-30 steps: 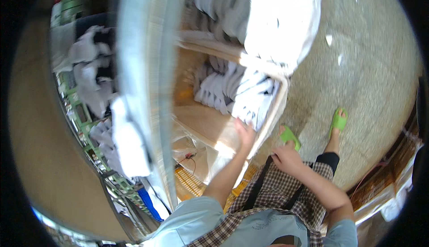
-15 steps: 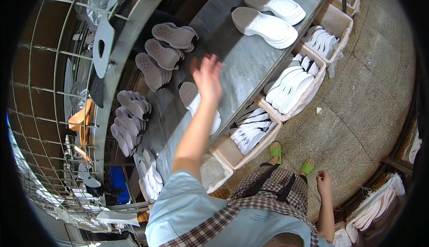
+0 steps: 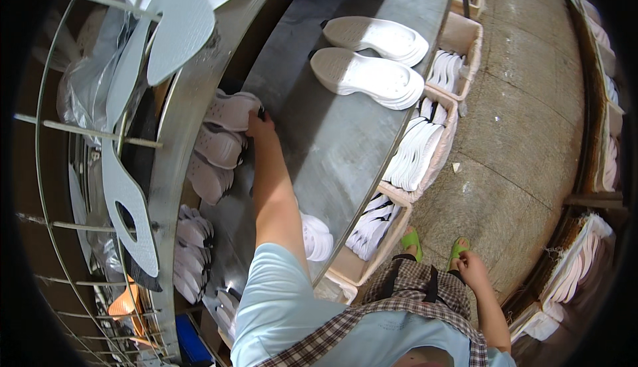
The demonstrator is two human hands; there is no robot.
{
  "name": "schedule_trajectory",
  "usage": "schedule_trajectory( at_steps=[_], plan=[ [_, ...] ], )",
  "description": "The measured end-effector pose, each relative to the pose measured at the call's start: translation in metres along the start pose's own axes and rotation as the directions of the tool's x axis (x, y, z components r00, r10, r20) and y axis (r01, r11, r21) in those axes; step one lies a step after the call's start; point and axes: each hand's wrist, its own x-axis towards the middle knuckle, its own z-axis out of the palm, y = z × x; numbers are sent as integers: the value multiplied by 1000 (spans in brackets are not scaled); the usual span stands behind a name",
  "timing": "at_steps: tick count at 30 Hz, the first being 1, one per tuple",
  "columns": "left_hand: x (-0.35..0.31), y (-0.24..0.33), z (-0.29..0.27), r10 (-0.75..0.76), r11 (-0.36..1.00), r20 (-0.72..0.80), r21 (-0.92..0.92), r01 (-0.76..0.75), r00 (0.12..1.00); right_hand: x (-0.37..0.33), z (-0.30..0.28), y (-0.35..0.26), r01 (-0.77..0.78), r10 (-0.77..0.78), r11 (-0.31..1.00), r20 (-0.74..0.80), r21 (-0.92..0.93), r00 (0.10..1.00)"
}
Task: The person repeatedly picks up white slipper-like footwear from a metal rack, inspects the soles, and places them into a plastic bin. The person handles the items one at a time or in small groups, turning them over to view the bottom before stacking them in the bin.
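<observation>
We see our left hand (image 3: pixel 261 126) at the right-hand end of the farthest of 3 white sole stacks (image 3: pixel 229 110), on the bench (image 3: pixel 325 141) beside the metal rail (image 3: pixel 176 101). This stack's long axis points from the rail toward our fingers, which touch its end; we cannot tell how tightly they close. Our right hand (image 3: pixel 474 272) hangs well apart, loosely curled, its contents hidden.

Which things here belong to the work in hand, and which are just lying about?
In the work, seemingly: left hand, at a stack of white, perforated shoe soles; smooth grey worktop.

Apparently just lying about: grey, flat sole-shaped piece with an oval hole; small white scrap on the brownish floor.
</observation>
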Motion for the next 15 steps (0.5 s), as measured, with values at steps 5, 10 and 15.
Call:
schedule_trajectory(
  at_steps=[5, 10, 15],
  plan=[
    [-56, 20, -22, -229, 958, 184, -130, 255, 956, 35, -19, -49, 291, -289, 953, -40, 81, 957],
    [-237, 69, -103, -777, 567, 228, -152, 810, 587, 68, -33, -129, 349, -430, 746, 9, 567, 903],
    [-421, 87, -186, -680, 730, 237, 318, 606, 694, 69, -31, -205, -319, -438, 430, 504, 844, 744]
  ],
)
